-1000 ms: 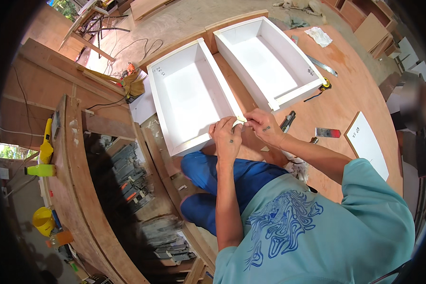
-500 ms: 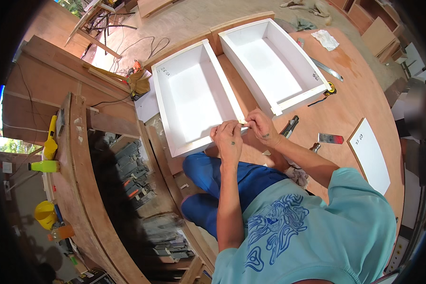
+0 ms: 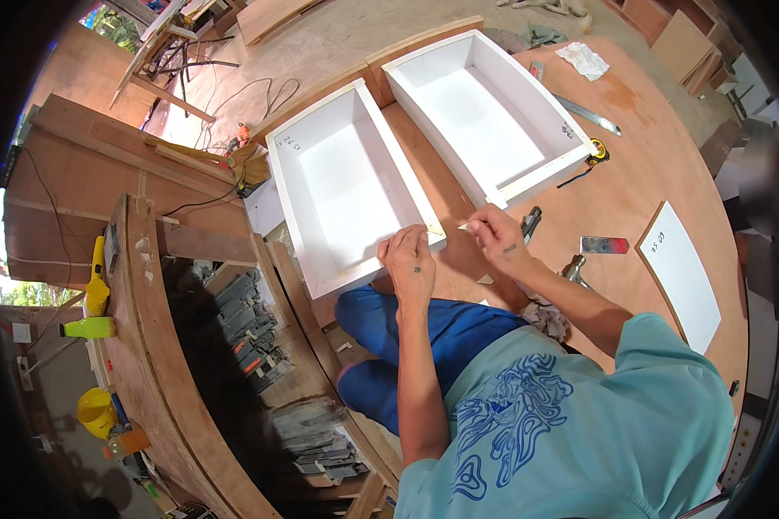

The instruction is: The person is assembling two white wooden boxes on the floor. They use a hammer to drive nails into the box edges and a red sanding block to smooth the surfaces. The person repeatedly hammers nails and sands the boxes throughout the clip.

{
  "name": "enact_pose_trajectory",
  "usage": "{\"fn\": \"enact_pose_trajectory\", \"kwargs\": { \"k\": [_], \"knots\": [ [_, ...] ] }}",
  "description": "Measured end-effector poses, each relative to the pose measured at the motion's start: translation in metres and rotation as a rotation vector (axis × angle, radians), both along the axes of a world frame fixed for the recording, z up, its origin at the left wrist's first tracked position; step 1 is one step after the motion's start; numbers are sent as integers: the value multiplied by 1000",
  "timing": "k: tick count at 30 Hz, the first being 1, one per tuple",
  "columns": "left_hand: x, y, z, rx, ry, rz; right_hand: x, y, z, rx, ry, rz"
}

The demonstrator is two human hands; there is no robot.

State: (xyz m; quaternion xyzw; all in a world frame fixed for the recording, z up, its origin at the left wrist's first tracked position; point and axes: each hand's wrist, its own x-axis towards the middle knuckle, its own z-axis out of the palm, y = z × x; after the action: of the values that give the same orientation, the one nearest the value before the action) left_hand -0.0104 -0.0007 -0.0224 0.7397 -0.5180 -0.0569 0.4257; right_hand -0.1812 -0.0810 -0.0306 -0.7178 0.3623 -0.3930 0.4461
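Note:
Two open white drawer boxes lie side by side on the plywood table. At the near right corner of the left drawer box [image 3: 346, 173], my left hand [image 3: 407, 266] is closed, its fingers curled over the rim. Just right of that corner, my right hand [image 3: 499, 240] pinches a small pale sliver [image 3: 465, 227], apart from the box. The right drawer box [image 3: 485, 112] stands close beyond my right hand. Beside that hand lies a black-handled tool [image 3: 531, 223], partly hidden. A hammer [image 3: 574, 268] rests near my right forearm.
On the table [image 3: 632, 164] are a yellow tape measure [image 3: 597, 152], a metal ruler [image 3: 587, 115], a red-and-grey flat box [image 3: 603, 246], a white panel [image 3: 679, 277] and a crumpled white cloth [image 3: 582, 60]. A wooden bench with slots of grey parts [image 3: 251, 324] stands at left.
My right hand has drawn away from the drawer corner to the right, with the pale sliver now showing in its fingers. My left hand stays at the corner. The whole view has shifted slightly.

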Motion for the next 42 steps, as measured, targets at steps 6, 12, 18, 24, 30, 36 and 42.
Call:
{"fn": "enact_pose_trajectory", "kwargs": {
  "k": [6,12,18,24,30,36,42],
  "knots": [
    [9,-27,49,410,256,85,-75,23,-23,-106,314,272],
    [28,-35,48,571,322,-82,-113,53,-17,171,607,233],
    [15,-19,25,552,116,-67,-148,77,-31,-76,576,158],
    [10,-18,17,492,72,-60,-178,96,-34,-233,583,274],
    [31,-21,38,272,-94,-439,-190,97,-19,-300,640,151],
    [66,-40,53,297,-365,-872,-207,108,-35,-337,708,106],
    [70,-44,42,386,-238,-933,-213,120,-33,-192,819,-54]
  ]
}}
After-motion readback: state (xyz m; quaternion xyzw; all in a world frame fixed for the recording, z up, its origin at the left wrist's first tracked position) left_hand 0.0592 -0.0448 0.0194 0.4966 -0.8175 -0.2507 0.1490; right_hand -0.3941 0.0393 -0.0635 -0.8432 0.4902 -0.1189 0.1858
